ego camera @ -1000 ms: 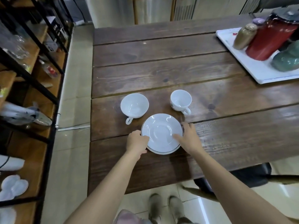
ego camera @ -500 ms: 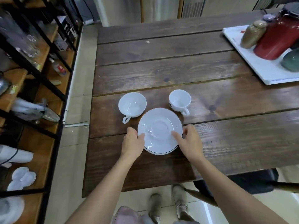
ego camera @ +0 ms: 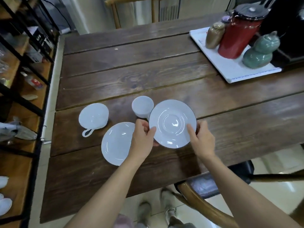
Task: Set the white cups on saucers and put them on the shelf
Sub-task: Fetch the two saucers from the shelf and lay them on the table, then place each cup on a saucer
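Note:
A white saucer with a dark rim point(ego camera: 172, 123) is lifted off the wooden table point(ego camera: 148, 71) and tilted toward me. My left hand point(ego camera: 143, 137) grips its left edge and my right hand point(ego camera: 201, 139) grips its right edge. A second white saucer point(ego camera: 115, 143) lies flat on the table, partly under my left hand. A wide white cup point(ego camera: 93, 116) with its handle toward me stands to the left. A smaller white cup point(ego camera: 142, 106) stands just behind the lifted saucer, partly hidden by it.
A wood and black metal shelf unit point(ego camera: 24, 96) stands left of the table, holding glasses and white dishes. At the back right a white tray point(ego camera: 230, 69) carries a red jar point(ego camera: 236, 35), a brown bottle and a green gourd-shaped vase point(ego camera: 258, 51). A wooden chair point(ego camera: 205, 203) stands beside my feet.
The top saucer has been lifted off the stack and moved right, baring the second saucer below. Both hands went with it. The view has shifted left.

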`<control>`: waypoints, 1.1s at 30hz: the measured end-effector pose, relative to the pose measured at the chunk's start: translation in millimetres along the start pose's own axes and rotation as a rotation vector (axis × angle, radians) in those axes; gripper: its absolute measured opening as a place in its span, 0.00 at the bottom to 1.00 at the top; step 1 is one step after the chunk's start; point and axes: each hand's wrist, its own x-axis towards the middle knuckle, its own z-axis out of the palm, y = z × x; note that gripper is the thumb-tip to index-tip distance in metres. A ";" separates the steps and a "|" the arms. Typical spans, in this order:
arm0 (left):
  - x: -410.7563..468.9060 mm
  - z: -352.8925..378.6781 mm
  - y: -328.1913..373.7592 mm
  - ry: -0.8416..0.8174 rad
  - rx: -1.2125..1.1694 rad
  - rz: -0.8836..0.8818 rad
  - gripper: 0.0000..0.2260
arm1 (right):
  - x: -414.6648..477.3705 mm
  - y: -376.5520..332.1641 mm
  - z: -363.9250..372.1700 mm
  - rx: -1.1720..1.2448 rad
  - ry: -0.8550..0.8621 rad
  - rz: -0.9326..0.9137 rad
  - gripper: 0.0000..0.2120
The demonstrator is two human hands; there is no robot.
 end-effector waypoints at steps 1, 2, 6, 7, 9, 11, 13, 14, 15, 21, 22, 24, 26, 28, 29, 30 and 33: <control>1.0 10.0 0.0 -0.023 -0.010 -0.022 0.07 | 3.5 8.7 -5.3 -0.065 -0.012 0.022 0.13; 2.3 19.0 -1.4 -0.040 -0.024 -0.054 0.07 | 6.6 16.8 -9.5 -0.104 -0.026 0.043 0.12; 6.2 42.6 -12.0 -0.051 -0.064 -0.189 0.07 | 16.4 37.2 -17.0 -0.187 -0.062 0.055 0.13; 6.6 45.7 -14.5 -0.036 -0.075 -0.208 0.07 | 19.1 39.8 -17.0 -0.216 -0.065 0.042 0.13; 6.9 48.7 -18.9 -0.005 -0.082 -0.240 0.08 | 24.3 43.7 -14.0 -0.275 -0.074 0.005 0.16; 7.2 49.7 -22.0 0.009 -0.092 -0.268 0.09 | 28.9 44.6 -9.5 -0.329 -0.080 -0.030 0.16; 7.6 48.7 -24.1 0.015 -0.104 -0.283 0.11 | 31.8 41.8 -5.6 -0.370 -0.087 -0.039 0.15; 8.1 48.4 -25.2 0.014 -0.109 -0.284 0.12 | 32.2 40.6 -4.7 -0.384 -0.089 -0.033 0.15; 8.8 47.2 -26.0 0.013 -0.111 -0.288 0.13 | 32.6 39.1 -3.7 -0.398 -0.089 -0.034 0.15; 15.3 37.5 -24.3 -0.090 -0.045 -0.349 0.17 | 36.5 42.8 -1.2 -0.486 -0.066 -0.084 0.19; 17.6 33.8 -21.7 -0.117 0.007 -0.378 0.16 | 38.9 42.2 -2.4 -0.486 -0.038 -0.090 0.21; 19.3 22.2 -12.5 -0.156 0.174 -0.376 0.09 | 45.0 35.4 -5.7 -0.441 0.032 -0.108 0.21; 21.2 8.0 -3.7 -0.040 0.334 -0.273 0.13 | 51.4 20.6 -5.7 -0.369 0.064 -0.135 0.19; 25.5 -5.3 2.1 0.215 0.330 -0.142 0.19 | 57.0 -0.5 -1.0 -0.282 0.018 -0.144 0.17; 29.0 -11.0 2.5 0.323 0.293 -0.089 0.19 | 59.8 -10.9 4.1 -0.244 -0.039 -0.148 0.15; 32.7 -16.0 3.6 0.381 0.264 -0.037 0.18 | 62.7 -21.0 9.8 -0.202 -0.108 -0.157 0.14; 54.1 -26.9 -0.8 0.313 0.290 0.027 0.08 | 74.2 -45.5 30.3 -0.080 -0.274 -0.192 0.13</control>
